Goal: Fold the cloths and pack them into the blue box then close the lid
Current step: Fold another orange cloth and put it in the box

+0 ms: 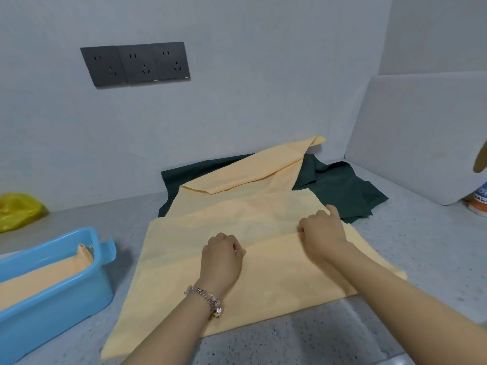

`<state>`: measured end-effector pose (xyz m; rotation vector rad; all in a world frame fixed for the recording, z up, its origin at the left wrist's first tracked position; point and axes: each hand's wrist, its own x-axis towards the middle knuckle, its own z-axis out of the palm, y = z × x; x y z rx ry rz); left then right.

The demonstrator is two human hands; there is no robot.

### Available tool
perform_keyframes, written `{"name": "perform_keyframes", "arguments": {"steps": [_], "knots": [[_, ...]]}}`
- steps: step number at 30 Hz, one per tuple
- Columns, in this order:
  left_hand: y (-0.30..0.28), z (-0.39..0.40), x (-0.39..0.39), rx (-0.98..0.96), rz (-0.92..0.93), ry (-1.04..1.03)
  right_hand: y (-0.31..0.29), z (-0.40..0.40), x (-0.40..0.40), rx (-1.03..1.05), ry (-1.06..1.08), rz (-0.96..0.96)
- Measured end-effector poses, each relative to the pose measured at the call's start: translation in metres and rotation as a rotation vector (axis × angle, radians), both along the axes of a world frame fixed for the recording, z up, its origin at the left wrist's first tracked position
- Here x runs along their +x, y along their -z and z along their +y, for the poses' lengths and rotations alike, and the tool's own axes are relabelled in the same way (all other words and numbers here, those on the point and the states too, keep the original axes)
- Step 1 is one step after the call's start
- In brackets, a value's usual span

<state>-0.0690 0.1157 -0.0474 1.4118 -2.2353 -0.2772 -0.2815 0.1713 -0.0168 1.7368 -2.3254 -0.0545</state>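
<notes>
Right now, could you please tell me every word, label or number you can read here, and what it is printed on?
Container at the right edge, behind the white board: partial letters "AL", the rest cut off or blurred.
Wall sockets: tiny marks on the lower corners, too small to read.
Nothing else carries text.

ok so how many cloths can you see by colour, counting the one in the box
yellow cloths: 2, one on the counter, one folded in the blue box
dark green cloths: 1
total: 3
</notes>
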Motion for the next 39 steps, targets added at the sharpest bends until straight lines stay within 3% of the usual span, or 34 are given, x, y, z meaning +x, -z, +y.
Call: {"name": "perform_keyframes", "arguments": {"steps": [5, 10, 26, 29, 32, 35, 39], "knots": [[-0.008, -0.007, 0.001, 0.136, -0.005, 0.013, 0.025, 0.004, 0.005, -0.162, 0.019, -0.136], [-0.016, -0.013, 0.001, 0.236, -0.083, 0.019, 0.029, 0.002, 0.011, -0.181, 0.07, -0.176], [-0.007, -0.017, 0.003, 0.203, 0.022, 0.036, 0.025, -0.002, 0.023, -0.232, 0.088, -0.116], [-0.006, -0.02, 0.004, 0.226, 0.106, 0.049, 0.024, -0.006, 0.039, -0.321, -0.001, -0.169], [-0.014, -0.034, 0.006, 0.102, 0.195, -0.016, 0.025, -0.012, 0.066, -0.391, -0.191, -0.337], [-0.016, -0.06, 0.011, -0.02, 0.148, -0.085, 0.03, -0.019, 0.089, -0.391, -0.289, -0.497], [-0.01, -0.094, 0.02, -0.046, 0.077, -0.028, 0.047, -0.023, 0.095, -0.345, -0.308, -0.546]]}}
